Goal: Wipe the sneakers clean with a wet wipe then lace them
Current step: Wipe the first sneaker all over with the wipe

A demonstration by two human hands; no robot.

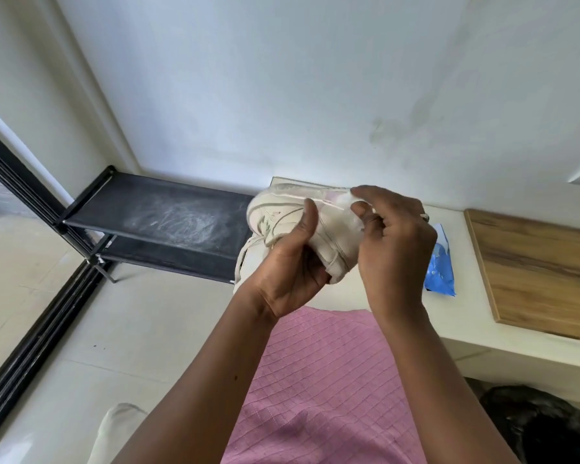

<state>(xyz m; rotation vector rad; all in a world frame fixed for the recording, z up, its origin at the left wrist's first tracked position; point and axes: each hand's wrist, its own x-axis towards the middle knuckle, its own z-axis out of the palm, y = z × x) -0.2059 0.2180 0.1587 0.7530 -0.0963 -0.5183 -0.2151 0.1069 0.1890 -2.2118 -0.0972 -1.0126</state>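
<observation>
My left hand grips a white sneaker from below, thumb lying across its side, and holds it on its side in the air above the white counter. My right hand pinches a crumpled white wet wipe against the sneaker's sole edge near the heel. A loose lace hangs down from the shoe on the left. Part of the sneaker is hidden behind both hands.
A blue wet-wipe pack lies on the counter just right of my right hand. A wooden board sits further right. A dark fabric shoe rack stands at the left by a black door frame. A black bag lies at the lower right.
</observation>
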